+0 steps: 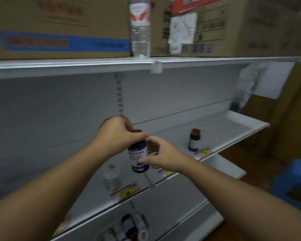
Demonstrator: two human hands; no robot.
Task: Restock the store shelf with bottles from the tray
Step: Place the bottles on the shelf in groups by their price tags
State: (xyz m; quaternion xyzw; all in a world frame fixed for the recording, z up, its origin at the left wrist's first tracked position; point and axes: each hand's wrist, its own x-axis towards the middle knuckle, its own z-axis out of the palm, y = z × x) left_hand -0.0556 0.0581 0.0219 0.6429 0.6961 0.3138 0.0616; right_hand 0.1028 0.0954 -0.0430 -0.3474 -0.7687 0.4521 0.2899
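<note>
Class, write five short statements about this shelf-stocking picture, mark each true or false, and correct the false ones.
1. Both hands hold the dark brown bottle with the purple label. True: the left hand has its grip round the top and the right hand holds the side.
2. A small brown bottle with a white label stands upright on the white metal shelf. True.
3. That small bottle touches the held one. False: they are well apart.
4. The clear plastic water bottle lies on its side. False: it stands upright on the top shelf.
5. Brown cardboard boxes sit on the top shelf. True.
</note>
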